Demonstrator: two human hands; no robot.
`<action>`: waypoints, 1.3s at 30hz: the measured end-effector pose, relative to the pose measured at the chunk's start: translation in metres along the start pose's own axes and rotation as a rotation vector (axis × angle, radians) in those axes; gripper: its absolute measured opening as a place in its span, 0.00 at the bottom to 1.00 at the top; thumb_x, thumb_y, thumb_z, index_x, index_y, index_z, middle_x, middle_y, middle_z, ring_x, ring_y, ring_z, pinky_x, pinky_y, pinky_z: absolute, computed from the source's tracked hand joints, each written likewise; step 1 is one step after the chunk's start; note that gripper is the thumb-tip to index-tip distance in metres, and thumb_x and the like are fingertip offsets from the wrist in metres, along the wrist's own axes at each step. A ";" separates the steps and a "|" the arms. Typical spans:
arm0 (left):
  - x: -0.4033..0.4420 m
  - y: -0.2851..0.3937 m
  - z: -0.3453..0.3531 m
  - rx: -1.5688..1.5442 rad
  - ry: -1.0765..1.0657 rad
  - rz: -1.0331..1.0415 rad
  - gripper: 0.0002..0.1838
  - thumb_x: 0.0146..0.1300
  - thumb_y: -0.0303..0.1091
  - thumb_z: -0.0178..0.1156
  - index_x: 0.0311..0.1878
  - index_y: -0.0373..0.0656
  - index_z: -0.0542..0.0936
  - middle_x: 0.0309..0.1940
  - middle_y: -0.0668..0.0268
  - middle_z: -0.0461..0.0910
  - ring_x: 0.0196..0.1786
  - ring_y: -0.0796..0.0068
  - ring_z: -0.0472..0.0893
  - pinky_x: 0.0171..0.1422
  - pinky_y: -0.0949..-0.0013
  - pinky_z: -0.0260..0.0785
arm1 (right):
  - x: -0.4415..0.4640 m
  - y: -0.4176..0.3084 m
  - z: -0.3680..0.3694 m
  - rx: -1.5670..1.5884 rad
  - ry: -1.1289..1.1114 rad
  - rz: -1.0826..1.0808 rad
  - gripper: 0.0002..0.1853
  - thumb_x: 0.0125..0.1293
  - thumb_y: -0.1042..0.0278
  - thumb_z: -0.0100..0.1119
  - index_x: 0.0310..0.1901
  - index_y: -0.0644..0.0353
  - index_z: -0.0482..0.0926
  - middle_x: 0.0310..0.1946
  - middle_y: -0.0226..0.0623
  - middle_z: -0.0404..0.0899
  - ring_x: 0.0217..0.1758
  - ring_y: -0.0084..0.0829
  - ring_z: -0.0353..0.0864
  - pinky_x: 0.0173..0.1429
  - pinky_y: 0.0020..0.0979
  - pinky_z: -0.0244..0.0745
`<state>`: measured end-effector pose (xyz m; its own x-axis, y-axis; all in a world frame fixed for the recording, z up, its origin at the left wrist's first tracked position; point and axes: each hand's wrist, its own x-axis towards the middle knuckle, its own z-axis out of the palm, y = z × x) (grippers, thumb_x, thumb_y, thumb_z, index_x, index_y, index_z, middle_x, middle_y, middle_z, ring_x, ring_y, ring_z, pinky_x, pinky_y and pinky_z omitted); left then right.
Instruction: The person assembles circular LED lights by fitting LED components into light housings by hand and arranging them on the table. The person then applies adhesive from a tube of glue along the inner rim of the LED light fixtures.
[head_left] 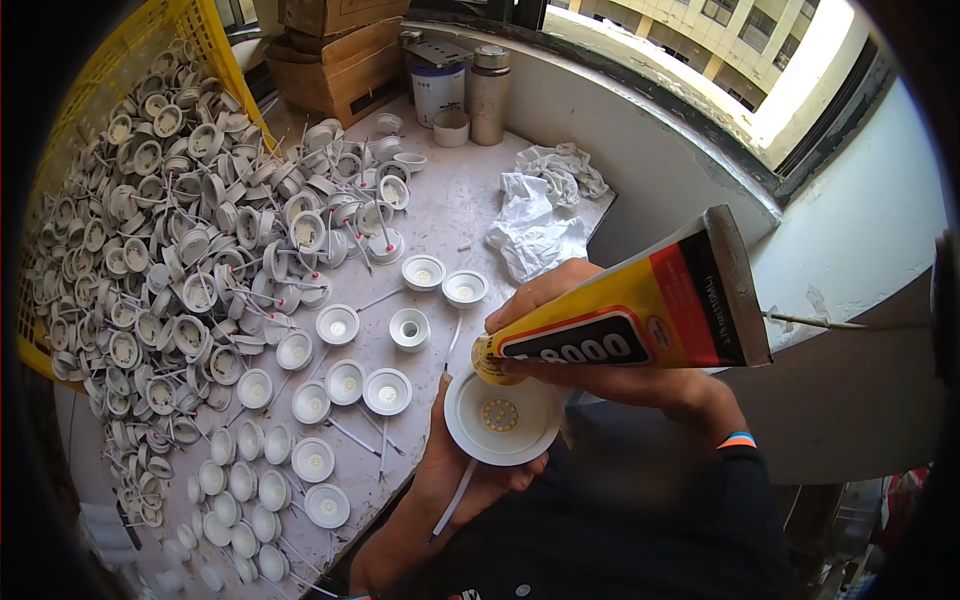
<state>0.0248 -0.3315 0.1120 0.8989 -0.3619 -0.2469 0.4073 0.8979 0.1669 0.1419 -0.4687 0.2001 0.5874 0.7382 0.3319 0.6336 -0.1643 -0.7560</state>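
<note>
My left hand (455, 475) is closed around a white LED downlight cup (500, 440), its open face turned up. A round board with several small yellow LEDs shows inside the cup, and a white wire hangs from it. My right hand (645, 387) grips a large yellow, black and red glue tube (640, 310) marked 8000. The tube tilts down to the left, its nozzle end over the upper rim of the cup. Whether the tip touches the rim, or any glue is coming out, I cannot tell.
Several similar downlights (388, 391) stand face up on the table (430, 190). A big heap of white cups (150, 260) spills from a yellow basket (215, 50) at left. Crumpled white cloth (540, 225), a thermos (490, 95), a tub (438, 90) and cardboard boxes (335, 70) stand behind.
</note>
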 end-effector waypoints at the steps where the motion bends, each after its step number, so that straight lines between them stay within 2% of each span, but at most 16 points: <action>1: -0.001 0.000 -0.001 0.004 0.006 -0.003 0.44 0.63 0.70 0.35 0.60 0.32 0.62 0.40 0.41 0.71 0.28 0.67 0.77 0.20 0.76 0.71 | 0.000 -0.001 0.000 0.014 0.005 -0.003 0.13 0.54 0.68 0.70 0.41 0.56 0.81 0.41 0.33 0.80 0.48 0.30 0.78 0.53 0.31 0.74; 5: -0.003 0.001 -0.002 0.041 0.047 -0.015 0.45 0.62 0.70 0.36 0.61 0.32 0.62 0.42 0.40 0.70 0.27 0.68 0.75 0.20 0.76 0.68 | 0.000 0.014 0.001 0.012 -0.030 0.024 0.10 0.54 0.70 0.69 0.39 0.58 0.81 0.41 0.35 0.80 0.46 0.31 0.79 0.51 0.31 0.75; 7: -0.005 0.002 0.000 0.028 0.058 0.020 0.44 0.62 0.70 0.37 0.61 0.33 0.61 0.43 0.40 0.69 0.27 0.68 0.73 0.20 0.76 0.66 | 0.005 0.026 0.004 0.086 -0.048 -0.076 0.21 0.51 0.64 0.73 0.45 0.64 0.78 0.38 0.40 0.81 0.39 0.29 0.82 0.46 0.27 0.76; 11: -0.006 0.003 0.002 0.025 0.093 0.021 0.44 0.63 0.70 0.37 0.62 0.34 0.61 0.44 0.41 0.69 0.26 0.69 0.71 0.21 0.76 0.64 | 0.010 0.031 0.009 0.164 -0.074 -0.100 0.21 0.50 0.65 0.73 0.44 0.65 0.78 0.37 0.42 0.81 0.39 0.30 0.82 0.46 0.28 0.76; 14: -0.005 0.004 -0.003 -0.069 0.027 0.041 0.43 0.62 0.70 0.39 0.62 0.36 0.62 0.46 0.41 0.69 0.26 0.69 0.71 0.22 0.76 0.65 | 0.009 0.036 0.013 0.202 -0.012 -0.123 0.20 0.51 0.67 0.72 0.44 0.65 0.77 0.36 0.44 0.81 0.37 0.33 0.82 0.43 0.30 0.76; 17: -0.007 0.005 -0.005 -0.131 0.032 0.068 0.43 0.61 0.70 0.40 0.62 0.38 0.62 0.48 0.42 0.68 0.26 0.68 0.70 0.24 0.75 0.66 | 0.013 0.043 0.017 0.140 -0.094 -0.108 0.19 0.52 0.67 0.70 0.43 0.65 0.76 0.34 0.45 0.80 0.35 0.39 0.81 0.40 0.33 0.74; 20: -0.008 0.006 -0.009 -0.082 0.019 0.139 0.41 0.60 0.68 0.44 0.63 0.40 0.62 0.51 0.42 0.67 0.30 0.65 0.71 0.28 0.73 0.68 | 0.013 0.042 0.022 0.252 -0.017 -0.069 0.19 0.52 0.65 0.70 0.43 0.64 0.76 0.33 0.45 0.79 0.35 0.44 0.80 0.38 0.35 0.73; 22: -0.007 0.007 -0.016 -0.057 -0.096 0.228 0.40 0.61 0.66 0.48 0.65 0.43 0.61 0.54 0.43 0.67 0.38 0.58 0.73 0.36 0.69 0.73 | 0.018 0.042 0.021 0.251 -0.089 -0.061 0.20 0.52 0.64 0.71 0.43 0.64 0.76 0.33 0.46 0.79 0.35 0.45 0.79 0.39 0.34 0.73; 23: -0.007 0.007 -0.019 -0.053 -0.099 0.226 0.40 0.61 0.66 0.48 0.65 0.43 0.61 0.54 0.43 0.67 0.38 0.58 0.73 0.36 0.69 0.73 | 0.020 0.041 0.021 0.249 -0.084 -0.063 0.20 0.52 0.64 0.71 0.43 0.64 0.76 0.33 0.46 0.79 0.35 0.45 0.79 0.39 0.34 0.73; 25: -0.007 0.005 -0.025 -0.201 -0.296 0.268 0.43 0.61 0.67 0.44 0.67 0.38 0.56 0.56 0.42 0.67 0.53 0.48 0.74 0.53 0.56 0.74 | 0.022 0.038 0.020 0.188 -0.079 -0.119 0.20 0.52 0.64 0.71 0.43 0.64 0.75 0.33 0.46 0.78 0.35 0.46 0.79 0.39 0.35 0.73; 28: -0.007 0.007 -0.033 0.029 -0.276 0.396 0.43 0.60 0.64 0.49 0.68 0.39 0.56 0.60 0.47 0.64 0.60 0.50 0.70 0.58 0.55 0.71 | 0.019 0.002 -0.001 0.080 0.045 -0.262 0.20 0.51 0.64 0.71 0.42 0.64 0.75 0.33 0.46 0.79 0.35 0.46 0.79 0.38 0.35 0.74; 29: -0.008 0.006 -0.034 0.031 -0.278 0.394 0.43 0.60 0.64 0.49 0.68 0.39 0.56 0.60 0.47 0.64 0.60 0.50 0.70 0.58 0.55 0.71 | 0.018 0.001 0.000 0.078 0.048 -0.262 0.20 0.51 0.64 0.71 0.42 0.64 0.75 0.33 0.46 0.79 0.35 0.46 0.79 0.38 0.35 0.74; 31: -0.009 0.003 -0.034 0.186 -0.112 0.532 0.42 0.58 0.58 0.57 0.68 0.43 0.58 0.62 0.50 0.64 0.60 0.43 0.70 0.59 0.50 0.71 | 0.019 0.002 0.002 0.065 0.047 -0.265 0.20 0.51 0.64 0.70 0.43 0.62 0.75 0.32 0.45 0.79 0.35 0.46 0.79 0.38 0.36 0.74; 32: -0.008 0.001 -0.035 0.188 -0.114 0.528 0.42 0.58 0.58 0.57 0.68 0.43 0.58 0.62 0.50 0.64 0.60 0.43 0.70 0.59 0.50 0.71 | 0.020 0.002 0.004 0.059 0.047 -0.266 0.20 0.51 0.64 0.70 0.43 0.62 0.75 0.32 0.45 0.79 0.35 0.47 0.79 0.38 0.36 0.74; 34: -0.005 -0.002 -0.038 0.317 -0.069 0.701 0.43 0.56 0.55 0.61 0.68 0.41 0.57 0.62 0.51 0.65 0.60 0.46 0.70 0.60 0.50 0.71 | 0.022 0.003 0.007 0.046 0.050 -0.267 0.19 0.51 0.65 0.69 0.43 0.60 0.74 0.32 0.44 0.79 0.35 0.47 0.79 0.37 0.36 0.75; 39: -0.003 -0.004 -0.050 0.339 -0.092 0.791 0.43 0.54 0.49 0.64 0.67 0.40 0.58 0.61 0.52 0.66 0.61 0.49 0.70 0.62 0.51 0.69 | 0.022 -0.006 0.006 0.006 0.062 -0.265 0.19 0.51 0.67 0.68 0.44 0.58 0.74 0.32 0.43 0.79 0.35 0.47 0.79 0.37 0.37 0.75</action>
<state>0.0123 -0.3212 0.0640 0.9419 0.3062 0.1377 -0.3308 0.7764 0.5364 0.1482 -0.4474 0.2088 0.4312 0.7133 0.5524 0.7668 0.0330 -0.6411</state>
